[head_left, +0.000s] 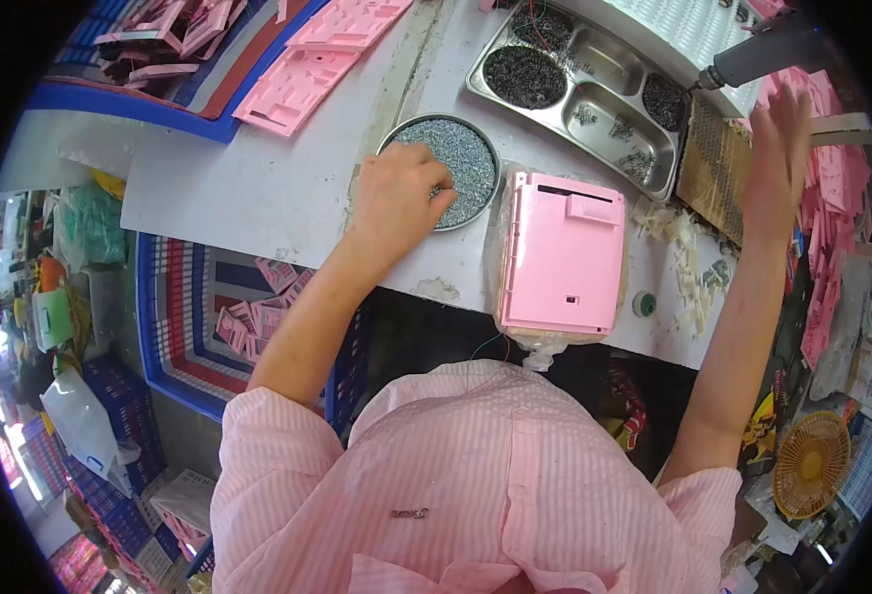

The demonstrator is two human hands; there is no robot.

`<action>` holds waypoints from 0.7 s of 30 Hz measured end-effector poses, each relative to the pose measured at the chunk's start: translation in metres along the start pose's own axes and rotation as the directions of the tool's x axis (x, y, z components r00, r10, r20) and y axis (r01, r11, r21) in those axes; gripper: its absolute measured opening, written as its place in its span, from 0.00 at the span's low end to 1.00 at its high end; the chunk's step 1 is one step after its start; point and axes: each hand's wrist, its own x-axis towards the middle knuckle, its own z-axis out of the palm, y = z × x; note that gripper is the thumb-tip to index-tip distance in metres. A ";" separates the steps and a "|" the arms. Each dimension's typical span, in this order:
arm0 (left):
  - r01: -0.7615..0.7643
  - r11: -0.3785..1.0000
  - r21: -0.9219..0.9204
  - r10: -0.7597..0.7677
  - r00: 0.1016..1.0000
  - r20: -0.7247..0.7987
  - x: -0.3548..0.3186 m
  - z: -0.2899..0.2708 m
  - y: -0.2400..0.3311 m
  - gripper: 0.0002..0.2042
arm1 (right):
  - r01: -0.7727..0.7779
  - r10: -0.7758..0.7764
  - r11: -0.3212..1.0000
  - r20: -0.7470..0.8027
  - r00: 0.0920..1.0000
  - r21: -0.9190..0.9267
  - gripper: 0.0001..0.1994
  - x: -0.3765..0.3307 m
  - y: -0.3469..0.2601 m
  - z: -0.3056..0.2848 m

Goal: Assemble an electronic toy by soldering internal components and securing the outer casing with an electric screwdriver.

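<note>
My left hand [396, 193] is over a round tin [496, 183] full of small silvery screws [466, 163]. Its fingers are curled together at the screws, and whatever they hold is hidden. My right hand [780, 144], slightly blurred, reaches up at the right with fingers stretched out. Just above its fingertips is a dark grey electric screwdriver [768, 54], apparently not gripped. Between my arms a pink plastic housing [565, 257] with a slot and a raised block lies on a plastic-wrapped pad [500, 317] at the table's near edge.
Behind the housing, a steel compartment tray [594, 148] holds dark small parts. Pink panels [322, 59] lie at the back left, beside a blue crate [149, 97]. Another crate [174, 371] stands below left. A green roll [644, 303] and pale scraps [693, 287] sit right of the housing.
</note>
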 end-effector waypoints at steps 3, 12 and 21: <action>-0.023 0.999 -0.037 0.022 0.999 -0.027 0.013 0.001 0.006 0.04 | -0.087 0.064 0.977 0.121 0.991 0.192 0.24 0.045 0.019 0.008; -0.051 0.983 0.176 0.050 0.999 0.008 0.022 0.012 -0.019 0.07 | -0.306 0.099 0.890 0.511 0.854 0.339 0.28 -0.003 -0.033 0.041; -0.174 0.916 -0.361 0.119 0.978 -0.170 0.010 -0.003 0.060 0.04 | -0.302 0.000 0.708 0.428 0.904 0.638 0.30 -0.098 -0.068 0.036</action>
